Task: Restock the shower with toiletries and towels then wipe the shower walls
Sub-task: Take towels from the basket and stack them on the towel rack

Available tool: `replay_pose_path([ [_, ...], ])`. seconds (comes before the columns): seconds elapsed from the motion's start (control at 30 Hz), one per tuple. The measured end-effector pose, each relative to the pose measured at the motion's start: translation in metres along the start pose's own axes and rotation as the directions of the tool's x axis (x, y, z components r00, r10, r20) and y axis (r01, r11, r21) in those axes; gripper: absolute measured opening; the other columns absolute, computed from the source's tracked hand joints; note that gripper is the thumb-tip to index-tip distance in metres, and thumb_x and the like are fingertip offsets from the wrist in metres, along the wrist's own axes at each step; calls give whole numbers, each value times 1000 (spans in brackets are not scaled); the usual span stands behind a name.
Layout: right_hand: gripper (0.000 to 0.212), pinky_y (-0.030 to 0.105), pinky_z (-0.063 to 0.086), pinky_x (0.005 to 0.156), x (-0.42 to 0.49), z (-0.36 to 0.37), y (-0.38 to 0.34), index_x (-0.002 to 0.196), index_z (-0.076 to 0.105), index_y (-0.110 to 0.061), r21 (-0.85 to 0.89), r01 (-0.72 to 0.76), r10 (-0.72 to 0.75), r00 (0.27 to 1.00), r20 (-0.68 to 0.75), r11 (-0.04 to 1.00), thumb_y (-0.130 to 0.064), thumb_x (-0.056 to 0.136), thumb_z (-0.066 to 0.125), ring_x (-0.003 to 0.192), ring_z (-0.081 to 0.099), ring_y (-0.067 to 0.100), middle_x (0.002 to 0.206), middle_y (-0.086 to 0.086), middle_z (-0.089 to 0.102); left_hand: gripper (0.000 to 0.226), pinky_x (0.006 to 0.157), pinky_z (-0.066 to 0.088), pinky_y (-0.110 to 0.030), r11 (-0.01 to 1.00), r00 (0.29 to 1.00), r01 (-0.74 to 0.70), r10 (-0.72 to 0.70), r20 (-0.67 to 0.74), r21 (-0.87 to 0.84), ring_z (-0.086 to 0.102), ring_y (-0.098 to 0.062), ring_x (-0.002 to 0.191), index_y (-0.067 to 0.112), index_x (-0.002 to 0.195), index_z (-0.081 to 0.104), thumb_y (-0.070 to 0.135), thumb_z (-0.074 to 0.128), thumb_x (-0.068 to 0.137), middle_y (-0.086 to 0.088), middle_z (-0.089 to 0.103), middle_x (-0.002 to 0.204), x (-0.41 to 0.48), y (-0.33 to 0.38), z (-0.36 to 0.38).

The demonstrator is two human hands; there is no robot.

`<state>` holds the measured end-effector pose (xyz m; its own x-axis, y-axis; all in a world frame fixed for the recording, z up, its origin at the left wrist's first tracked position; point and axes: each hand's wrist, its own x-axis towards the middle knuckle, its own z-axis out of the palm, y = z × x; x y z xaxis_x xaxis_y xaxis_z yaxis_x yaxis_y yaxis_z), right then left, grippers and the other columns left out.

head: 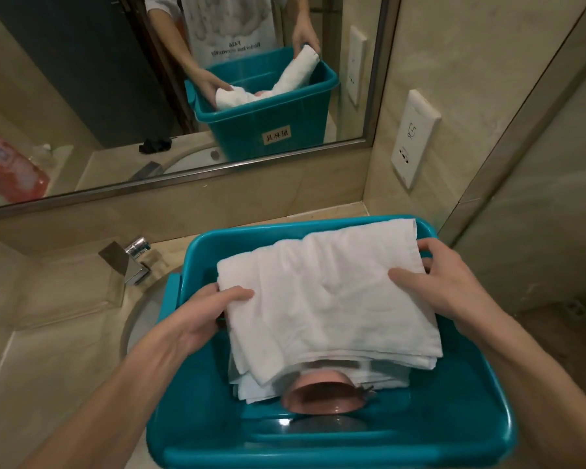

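White towel (pixel 325 299), folded into a thick rectangle, hangs between both hands just above a teal plastic bin (pixel 197 394). Its far edge is over the bin's 12 o'clock rim and its near edge sags toward the middle of the bin. The left hand (pixel 197 316) has it at the towel's 9 o'clock edge, with the thumb laid flat on top and the other fingers curled out of sight beneath the cloth in a firm pinch. The right hand (pixel 454 286) takes the 3 o'clock edge the same way, thumb pressed on the upper face and fingers wrapped round the far right corner toward 1 o'clock. Neither hand is slack; both are closed on the fabric.

Under the towel's near edge, at its 6 o'clock, a stack of folded white cloths (pixel 251 384) lies inside the bin. A pink round vessel (pixel 322 399) (cup or bowl, hard to say) lies on its side against them with its mouth facing the camera. The bin rests over a washbasin (pixel 139 319) set in a beige stone counter (pixel 48 350). A chrome faucet (pixel 132 262) stands at 10 o'clock from the bin, just beside its corner. A wall mirror (pixel 82 79) fills the view from 9 to 12 o'clock and repeats the bin, towel and hands. A red packet (pixel 11 164) shows in it at far left. A white socket plate (pixel 415 137) sits on the side wall at 2 o'clock.
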<state>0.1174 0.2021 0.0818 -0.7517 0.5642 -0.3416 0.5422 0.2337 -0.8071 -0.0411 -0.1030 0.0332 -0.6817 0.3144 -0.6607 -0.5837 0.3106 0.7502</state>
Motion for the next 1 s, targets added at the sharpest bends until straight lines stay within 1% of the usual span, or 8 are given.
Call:
replay_pose_path([
  [0.1, 35, 44, 62, 75, 2, -12, -9, 115, 59, -22, 176, 68, -67, 998, -13, 982, -16, 85, 75, 78, 75, 14, 94, -2, 77, 56, 100, 50, -45, 987, 985, -155, 158, -71, 40, 69, -27, 108, 10, 117, 66, 25, 85, 67, -5, 77, 109, -12, 19, -13],
  [0.2, 36, 23, 60, 61, 11, -30, -16, 120, 59, -15, 285, 123, -127, 992, -2, 951, -6, 88, 72, 78, 73, 4, 106, 0, 74, 65, 99, 51, -44, 951, 959, -280, 284, -16, 131, 70, -25, 108, 14, 121, 64, 39, 88, 66, -3, 75, 115, -30, 45, -31],
  [0.3, 51, 20, 59, 62, 19, -43, -23, 121, 61, -16, 392, 160, -193, 980, 46, 906, -25, 76, 83, 86, 74, 7, 112, 2, 74, 65, 91, 55, -44, 941, 947, -321, 318, 48, 104, 70, -28, 107, 12, 122, 64, 52, 82, 74, -9, 73, 118, -39, 66, -49],
  [0.37, 68, 26, 61, 68, 23, -45, -28, 122, 64, -18, 423, 165, -205, 977, 50, 891, -40, 62, 88, 94, 74, 15, 112, 0, 75, 40, 81, 61, -37, 949, 948, -316, 315, 46, 14, 73, -23, 98, 12, 119, 64, 41, 62, 92, -9, 74, 114, -42, 72, -46],
  [0.53, 31, 32, 63, 65, 30, -39, -46, 117, 65, -17, 485, 134, -187, 980, 63, 864, -7, 87, 71, 88, 76, 21, 105, 2, 77, 39, 93, 53, -39, 959, 963, -268, 264, -48, -98, 71, -23, 109, 10, 123, 65, 38, 50, 100, -7, 74, 118, -35, 64, -26],
  [0.7, 28, 44, 61, 77, 37, -39, -61, 116, 65, -14, 458, 79, -114, 992, 50, 885, -9, 89, 71, 92, 74, 29, 106, 8, 75, 37, 94, 54, -36, 961, 964, -254, 261, 56, -110, 70, -21, 110, 12, 126, 61, 25, 63, 92, -5, 73, 121, -23, 58, -15],
  [0.87, 31, 40, 61, 72, 42, -51, -68, 118, 66, -13, 394, 70, -100, 993, 56, 916, -11, 88, 73, 87, 75, 27, 103, 7, 77, 69, 96, 53, -34, 948, 944, -306, 291, 152, 86, 67, -19, 116, 19, 134, 54, -6, 79, 76, 1, 71, 125, -11, 42, -1],
  [1.0, 30, 32, 63, 65, 37, -61, -63, 114, 66, -15, 346, 100, -131, 989, 67, 933, -7, 86, 74, 84, 76, 20, 101, 3, 78, 73, 97, 53, -39, 940, 947, -316, 304, 105, 126, 68, -20, 113, 20, 131, 55, -8, 83, 69, 1, 72, 122, -6, 41, -9],
])
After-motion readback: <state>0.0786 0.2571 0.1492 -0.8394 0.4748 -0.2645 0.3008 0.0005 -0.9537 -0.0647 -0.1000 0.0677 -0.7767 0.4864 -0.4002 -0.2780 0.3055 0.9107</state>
